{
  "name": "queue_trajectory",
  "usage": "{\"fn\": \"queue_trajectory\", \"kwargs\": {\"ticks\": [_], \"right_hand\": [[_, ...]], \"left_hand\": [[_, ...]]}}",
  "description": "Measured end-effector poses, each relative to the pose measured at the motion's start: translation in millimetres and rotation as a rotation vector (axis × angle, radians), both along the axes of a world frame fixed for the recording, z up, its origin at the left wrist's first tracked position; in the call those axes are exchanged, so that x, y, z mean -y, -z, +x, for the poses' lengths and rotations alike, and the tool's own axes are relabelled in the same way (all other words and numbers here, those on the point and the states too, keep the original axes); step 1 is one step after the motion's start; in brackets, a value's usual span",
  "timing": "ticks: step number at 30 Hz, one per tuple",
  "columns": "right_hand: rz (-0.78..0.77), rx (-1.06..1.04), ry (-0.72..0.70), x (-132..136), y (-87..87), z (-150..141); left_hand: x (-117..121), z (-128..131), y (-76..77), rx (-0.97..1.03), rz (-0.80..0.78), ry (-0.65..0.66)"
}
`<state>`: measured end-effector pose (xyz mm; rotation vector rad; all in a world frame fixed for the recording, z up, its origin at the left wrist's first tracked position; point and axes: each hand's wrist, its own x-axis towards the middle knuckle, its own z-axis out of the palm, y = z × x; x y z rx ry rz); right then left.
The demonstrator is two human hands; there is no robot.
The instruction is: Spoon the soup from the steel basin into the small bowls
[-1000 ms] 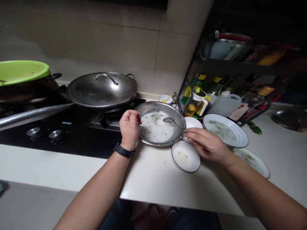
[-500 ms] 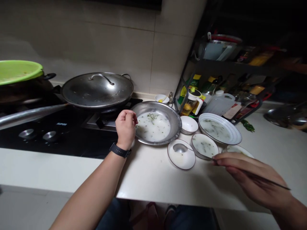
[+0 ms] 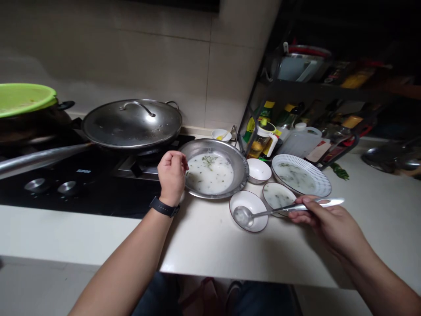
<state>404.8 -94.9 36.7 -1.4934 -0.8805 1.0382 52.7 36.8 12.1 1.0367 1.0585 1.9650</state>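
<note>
At the left rim of a wide metal basin (image 3: 241,166), my left hand (image 3: 173,173), with a dark watch below it, is closed on the rim; its fingertips are partly hidden. Whitish liquid with green bits lies in the basin. My right hand (image 3: 324,217) grips the handle of a metal ladle (image 3: 242,216). The ladle's bowl is inside a small white bowl (image 3: 249,199) with a dark rim. Beside it a second bowl (image 3: 278,195), partly behind the ladle's handle, contains whitish liquid with greens. A third white bowl (image 3: 259,170) stands behind these.
A ribbed-edge plate (image 3: 324,182) of greenish liquid stands at the right. Behind it a dark rack (image 3: 250,127) carries bottles and jugs. A lidded wok (image 3: 134,125) and a pot under a green basin (image 3: 28,98) occupy the stove. A small dish (image 3: 221,134) is by the wall.
My right hand took the ladle from the basin toward the right and turned it, and its bowl is now lower in the small white bowl. My left hand stayed at the rim.
</note>
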Motion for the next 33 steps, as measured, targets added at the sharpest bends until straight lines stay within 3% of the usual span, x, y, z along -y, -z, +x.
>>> {"fn": "queue_trajectory", "kwargs": {"ticks": [4, 8, 13, 17, 19, 24, 27, 30, 33], "right_hand": [[0.033, -0.064, 0.024, -7, -7.9, 4], [0.088, -0.046, 0.06, -17, -31.8, 3], [0.223, -0.027, 0.092, -53, -53.8, -26], [0.274, 0.017, -0.007, -82, -44.0, -57], [0.368, 0.187, -0.11, -86, -32.3, -68], [0.824, 0.941, -0.587, -76, -11.5, -77], [0.94, 1.147, -0.748, -65, -13.0, -73], [0.898, 1.088, -0.673, -45, -22.0, -62], [0.722, 0.826, -0.419, -11, -32.5, -45]], "left_hand": [[0, 0, 0.7, -0.001, 0.004, 0.001], [0, 0, 1.0, -0.007, 0.005, 0.003], [0, 0, 0.5, -0.008, 0.011, 0.005], [0, 0, -0.2, -0.003, 0.017, 0.007], [1, 0, -0.3, -0.012, 0.013, 0.003], [1, 0, -0.1, -0.02, 0.003, 0.005], [1, -1, -0.2, -0.021, -0.001, 0.001], [1, 0, -0.4, -0.018, -0.001, -0.001], [0, 0, -0.1, -0.018, 0.004, 0.002]]}}
